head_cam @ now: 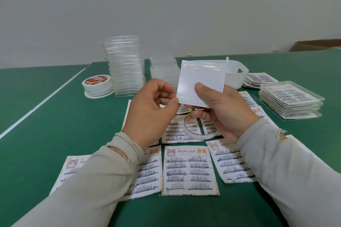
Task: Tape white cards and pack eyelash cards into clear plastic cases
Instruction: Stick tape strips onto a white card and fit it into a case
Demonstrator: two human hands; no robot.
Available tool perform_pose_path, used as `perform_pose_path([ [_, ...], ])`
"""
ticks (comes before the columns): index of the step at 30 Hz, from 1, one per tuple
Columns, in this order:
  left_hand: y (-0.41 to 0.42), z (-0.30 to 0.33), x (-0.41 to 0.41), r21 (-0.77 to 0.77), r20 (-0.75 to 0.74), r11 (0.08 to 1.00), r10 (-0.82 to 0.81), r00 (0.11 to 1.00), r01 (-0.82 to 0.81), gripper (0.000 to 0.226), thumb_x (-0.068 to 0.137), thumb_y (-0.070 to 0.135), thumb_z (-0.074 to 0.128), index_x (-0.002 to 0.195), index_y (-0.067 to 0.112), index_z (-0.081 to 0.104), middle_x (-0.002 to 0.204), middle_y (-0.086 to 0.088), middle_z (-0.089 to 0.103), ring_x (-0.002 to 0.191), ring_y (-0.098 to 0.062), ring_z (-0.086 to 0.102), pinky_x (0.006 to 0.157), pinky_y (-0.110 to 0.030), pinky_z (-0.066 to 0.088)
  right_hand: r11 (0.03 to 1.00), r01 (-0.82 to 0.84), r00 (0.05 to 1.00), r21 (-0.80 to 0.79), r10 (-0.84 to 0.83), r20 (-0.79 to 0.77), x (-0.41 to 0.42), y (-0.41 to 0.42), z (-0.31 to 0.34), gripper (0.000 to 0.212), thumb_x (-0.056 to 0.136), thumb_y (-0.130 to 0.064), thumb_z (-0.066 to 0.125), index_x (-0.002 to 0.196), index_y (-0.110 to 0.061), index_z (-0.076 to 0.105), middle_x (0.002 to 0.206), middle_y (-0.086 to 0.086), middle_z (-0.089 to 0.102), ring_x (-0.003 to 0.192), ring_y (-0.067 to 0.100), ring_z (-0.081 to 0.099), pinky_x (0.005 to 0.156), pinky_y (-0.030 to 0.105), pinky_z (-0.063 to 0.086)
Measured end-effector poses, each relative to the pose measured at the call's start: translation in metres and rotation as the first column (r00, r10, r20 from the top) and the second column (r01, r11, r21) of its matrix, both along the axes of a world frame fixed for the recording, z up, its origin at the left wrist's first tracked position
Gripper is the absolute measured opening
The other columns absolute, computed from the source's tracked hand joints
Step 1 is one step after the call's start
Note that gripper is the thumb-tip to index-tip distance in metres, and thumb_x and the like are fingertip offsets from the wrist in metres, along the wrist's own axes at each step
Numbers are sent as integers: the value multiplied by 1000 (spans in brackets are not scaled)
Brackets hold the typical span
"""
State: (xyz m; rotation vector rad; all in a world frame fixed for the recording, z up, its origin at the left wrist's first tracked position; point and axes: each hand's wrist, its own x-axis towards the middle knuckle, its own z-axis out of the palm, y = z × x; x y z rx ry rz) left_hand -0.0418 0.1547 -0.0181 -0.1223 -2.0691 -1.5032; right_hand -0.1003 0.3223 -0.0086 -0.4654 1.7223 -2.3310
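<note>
Head view: a white card [201,83] is held upright above the counter [55,116] by the right hand [221,112], thumb pinching it, while the left hand [153,110] fingers pinch its lower corner, seemingly to peel tape backing. Eyelash cards [190,169] are spread below.

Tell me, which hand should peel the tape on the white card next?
Probably the left hand: its fingertips already pinch at the white card's lower-left corner. The right hand grips the card, thumb on its front, so it should steady it.
</note>
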Motion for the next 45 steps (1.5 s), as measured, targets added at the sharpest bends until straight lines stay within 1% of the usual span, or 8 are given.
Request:
perform_pose_path([
  [3,0,1,1,-46,-8,999,29,1000,-29,20,86,9,76,87,26,68,81,9,71,79,-18,69,76,-45,62,1000,14,1000,-6,-14,-4,0,0,-1,14,97,-25,67,109,-19,70,102,1,79,86,19,76,57,22,57],
  [10,2,1,2,-98,16,992,77,997,-75,11,87,17,78,88,28,76,82,16,74,77,-5,70,77,-27,61,1000,22,1000,-16,-22,-7,0,-2,-1,15,97,-26,68,110,-18,70,99,3,79,84,22,77,57,22,57],
  [17,3,1,1,-99,47,991,96,994,-91,11,87,14,78,86,24,73,79,10,72,78,-13,69,79,-39,62,999,39,998,-11,-40,-47,2,-5,-3,8,98,-24,67,102,-20,72,96,-3,79,82,16,76,59,23,57],
  [25,2,0,0,-130,36,985,116,993,-111,16,88,15,77,80,28,71,76,14,71,73,-9,69,73,-27,59,999,51,997,-10,-52,-54,3,-7,-4,9,98,-24,67,104,-19,72,98,-2,79,84,17,76,60,24,58],
  [32,3,0,-1,-44,25,993,114,993,-113,21,87,11,76,84,28,64,82,2,71,80,-23,71,79,-45,62,997,71,996,-27,-73,-58,2,-7,-3,9,98,-24,67,104,-19,71,94,-3,79,82,16,76,59,23,58],
  [39,2,-1,-1,-60,36,992,113,993,-111,14,90,17,75,82,27,70,78,8,74,78,-17,72,79,-44,62,996,89,991,9,-87,-105,2,-8,-4,7,97,-25,67,100,-22,72,95,-8,79,83,12,75,59,22,56],
  [42,2,-1,-1,-131,53,986,109,993,-101,17,94,16,69,82,27,66,77,10,72,75,-12,71,77,-44,62,995,95,987,35,-89,-137,3,-8,-4,7,97,-26,67,99,-23,73,96,-10,78,84,10,74,60,24,57],
  [45,1,-2,-1,-310,23,945,119,993,-106,18,98,14,62,83,24,59,83,9,63,83,-11,64,79,-38,55,994,96,984,48,-88,-152,3,-9,-6,7,97,-26,67,99,-23,73,96,-11,78,85,9,74,61,24,57],
])
